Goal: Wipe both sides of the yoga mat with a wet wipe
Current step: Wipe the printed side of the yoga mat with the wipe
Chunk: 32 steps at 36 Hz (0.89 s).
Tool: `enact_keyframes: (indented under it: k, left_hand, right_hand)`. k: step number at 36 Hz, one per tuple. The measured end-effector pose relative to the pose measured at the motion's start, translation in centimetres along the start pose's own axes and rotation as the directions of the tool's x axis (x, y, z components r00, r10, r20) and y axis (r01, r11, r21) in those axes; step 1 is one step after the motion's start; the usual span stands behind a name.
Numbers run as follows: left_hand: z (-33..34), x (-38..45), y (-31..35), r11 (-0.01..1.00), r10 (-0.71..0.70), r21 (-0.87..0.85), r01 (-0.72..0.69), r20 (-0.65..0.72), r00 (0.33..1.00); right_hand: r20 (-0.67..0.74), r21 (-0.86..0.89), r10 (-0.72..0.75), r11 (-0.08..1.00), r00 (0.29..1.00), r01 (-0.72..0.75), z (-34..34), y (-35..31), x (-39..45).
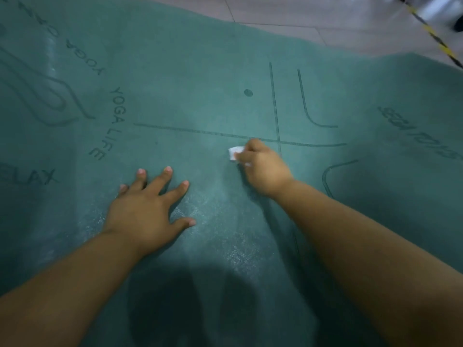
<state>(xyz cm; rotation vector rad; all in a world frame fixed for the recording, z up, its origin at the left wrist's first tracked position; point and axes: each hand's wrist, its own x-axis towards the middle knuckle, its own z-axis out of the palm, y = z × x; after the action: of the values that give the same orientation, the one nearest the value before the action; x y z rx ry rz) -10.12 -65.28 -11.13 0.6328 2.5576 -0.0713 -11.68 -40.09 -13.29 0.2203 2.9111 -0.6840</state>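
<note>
**Q:** What does the figure show?

**A:** The green yoga mat (200, 71) lies flat on a tiled floor (313, 18), printed side up, filling most of the view. The right hand (260, 169) is curled round a bunched white wet wipe (235, 152), pressing it to the mat just near the crossing of two printed lines. The left hand (147, 209) rests flat, fingers spread, to the left and slightly nearer.

**Q:** How is the stroke best made?

**A:** Probably with even pressure in overlapping passes, the flat hand pinning the mat so it does not creep or ripple. A dull sheen near the hands suggests damp ground already covered; the far and right areas look dry, and the underside appears not yet done.
</note>
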Motion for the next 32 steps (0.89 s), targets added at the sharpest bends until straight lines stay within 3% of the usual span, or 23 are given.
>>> enact_keyframes:
  k: [2,5,7,9,11,13,15,18,19,21,23,25,27,29,32]
  left_hand:
    - [0.1,-0.1,0.1,1.0,-0.001,-0.005,0.001,-0.004,1.0]
    - [0.1,0.0,0.3,1.0,-0.003,-0.021,0.003,-0.011,1.0]
    - [0.2,0.0,0.3,1.0,-0.004,-0.026,0.004,-0.016,1.0]
    - [0.1,0.0,0.4,1.0,-0.005,-0.029,0.004,-0.017,1.0]
    - [0.0,-0.1,0.3,0.999,-0.003,-0.042,0.002,-0.011,1.0]
    - [-0.1,-0.1,0.3,0.999,0.006,-0.053,-0.006,0.003,1.0]
    - [-0.1,-0.2,-0.1,0.998,0.027,-0.057,-0.026,0.024,0.999]
    - [0.2,-0.9,-1.0,0.996,0.059,-0.068,-0.056,0.04,0.997]
    - [0.5,-1.2,-1.2,0.995,0.064,-0.074,-0.061,0.041,0.997]
    - [0.9,-1.8,-1.3,0.994,0.06,-0.092,-0.057,0.036,0.998]
    - [1.3,-2.2,-1.0,0.993,0.047,-0.111,-0.043,0.029,0.998]
    - [1.4,-2.2,-0.8,0.991,0.034,-0.126,-0.032,0.016,0.999]
    - [1.4,-2.1,-0.7,0.988,0.028,-0.152,-0.026,0.01,1.0]
    - [1.3,-2.1,-0.7,0.984,0.028,-0.175,-0.024,0.018,0.999]
    - [1.1,-2.2,-0.6,0.982,0.024,-0.187,-0.018,0.026,0.999]
  right_hand:
    - [-0.135,-0.041,0.194,0.979,0.972,-0.201,-2.0,3.1,-0.2]
    - [-0.289,0.0,0.489,0.86,0.823,-0.511,-3.9,6.1,-1.3]
    - [-0.293,0.09,0.576,0.811,0.763,-0.578,-3.4,5.5,-1.7]
    - [-0.253,0.082,0.512,0.857,0.821,-0.509,-1.8,2.7,-2.3]
    - [-0.177,0.117,0.326,0.944,0.929,-0.309,0.1,-0.7,-3.3]
    - [-0.044,0.161,0.118,0.981,0.992,-0.11,1.8,-3.6,-4.6]
    - [0.113,0.179,-0.035,0.984,0.993,0.014,2.4,-5.2,-6.3]
    - [0.105,-0.019,-0.221,0.974,0.97,0.224,1.5,-3.6,-6.9]
    - [0.068,-0.021,-0.186,0.982,0.98,0.187,0.7,-2.5,-6.8]
    - [-0.05,-0.014,0.05,0.999,0.997,-0.05,-1.2,0.3,-6.4]
    - [-0.168,0.044,0.338,0.941,0.926,-0.335,-2.5,2.9,-6.2]
    - [-0.244,0.036,0.487,0.869,0.839,-0.494,-2.1,4.2,-6.4]
    - [-0.312,-0.015,0.481,0.86,0.819,-0.51,-0.1,3.4,-6.5]
    - [-0.316,0.03,0.415,0.903,0.853,-0.428,2.3,1.3,-6.8]
    - [-0.098,-0.032,0.179,0.983,0.979,-0.183,4.0,-3.0,-9.1]
